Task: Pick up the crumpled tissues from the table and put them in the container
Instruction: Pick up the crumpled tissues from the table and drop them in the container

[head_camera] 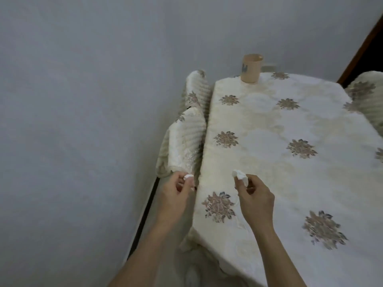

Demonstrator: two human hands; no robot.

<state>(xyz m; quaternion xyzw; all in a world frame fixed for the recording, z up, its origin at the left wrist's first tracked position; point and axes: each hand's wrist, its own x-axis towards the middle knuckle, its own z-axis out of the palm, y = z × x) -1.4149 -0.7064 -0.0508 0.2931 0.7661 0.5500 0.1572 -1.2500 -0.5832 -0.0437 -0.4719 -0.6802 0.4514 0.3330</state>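
White tissue between right fingers

Two bare hands and forearms, no sleeves

The left hand and right hand are slender and ungloved, with forearms uncovered to the frame's bottom edge; no rings, watch or bracelets show, and the left hand's fingertips carry longish nails.

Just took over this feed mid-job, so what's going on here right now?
A person is clearing tissues off a table covered with a flowered cloth. The left hand pinches a small crumpled tissue just off the table's edge, and the right hand holds a bigger tissue over the cloth. The beige cup stands at the far end; neither tissue is in it yet.
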